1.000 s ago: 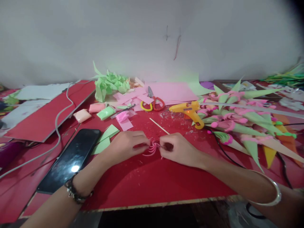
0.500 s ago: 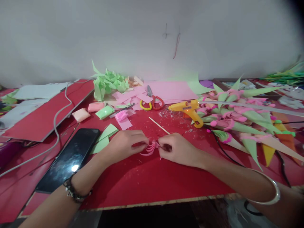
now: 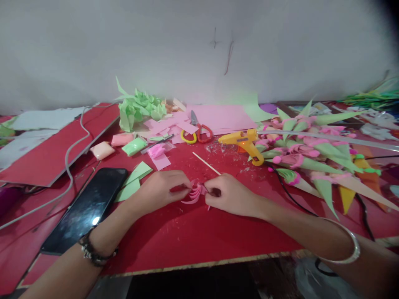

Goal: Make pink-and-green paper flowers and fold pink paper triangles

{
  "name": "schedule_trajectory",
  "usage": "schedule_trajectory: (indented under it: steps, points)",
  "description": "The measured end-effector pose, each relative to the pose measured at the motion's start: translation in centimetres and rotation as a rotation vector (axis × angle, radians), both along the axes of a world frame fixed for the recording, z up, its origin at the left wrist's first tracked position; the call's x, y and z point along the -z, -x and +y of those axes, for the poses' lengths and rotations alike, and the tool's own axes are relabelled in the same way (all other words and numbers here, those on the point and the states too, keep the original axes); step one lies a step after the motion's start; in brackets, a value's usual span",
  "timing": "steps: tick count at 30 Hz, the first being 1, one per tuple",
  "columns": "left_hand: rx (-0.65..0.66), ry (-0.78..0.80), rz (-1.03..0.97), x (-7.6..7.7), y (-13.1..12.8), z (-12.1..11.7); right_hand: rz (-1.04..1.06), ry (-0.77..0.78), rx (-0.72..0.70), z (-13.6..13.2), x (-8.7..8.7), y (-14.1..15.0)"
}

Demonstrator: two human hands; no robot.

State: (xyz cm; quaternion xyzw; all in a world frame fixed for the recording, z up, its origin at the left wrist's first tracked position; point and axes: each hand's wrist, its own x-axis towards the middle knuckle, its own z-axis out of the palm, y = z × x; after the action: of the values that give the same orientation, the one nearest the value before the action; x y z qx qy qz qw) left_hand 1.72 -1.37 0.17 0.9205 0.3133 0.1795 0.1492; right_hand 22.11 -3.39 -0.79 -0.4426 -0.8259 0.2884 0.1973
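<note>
Between my hands is a piece of pink paper cut into curling strips point(image 3: 195, 193), just above the red tabletop point(image 3: 187, 241). My left hand point(image 3: 165, 189) pinches the strips' left side between thumb and fingers. On the other side, my right hand point(image 3: 227, 195) is closed on the gathered end, fingertips pressed together. A thin wooden stick point(image 3: 205, 163) lies just beyond my right hand. Green paper pieces point(image 3: 134, 180) and a black phone point(image 3: 85, 209) lie left of my left hand.
A yellow glue gun point(image 3: 243, 143) stands back right beside a pile of paper cone flowers point(image 3: 308, 153). Scissors point(image 3: 197, 131), pink paper sheets point(image 3: 221, 116), crumpled green paper point(image 3: 141, 106) and small clay packets point(image 3: 134, 146) lie behind. A white cable point(image 3: 69, 158) crosses the left side.
The whole view has shifted slightly, so things appear a little further left. My hands keep their grip on the pink strips, which look slightly more spread.
</note>
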Motion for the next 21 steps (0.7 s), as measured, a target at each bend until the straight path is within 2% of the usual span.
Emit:
schedule_trajectory:
  steps: [10, 21]
  points:
    - [0.037, -0.022, -0.052, 0.14, -0.03, 0.13, -0.001, 0.031, -0.003, -0.01, -0.13, 0.03]
    - [0.022, -0.021, -0.002, 0.08, -0.07, 0.08, -0.016, 0.020, -0.008, 0.05, -0.02, 0.00]
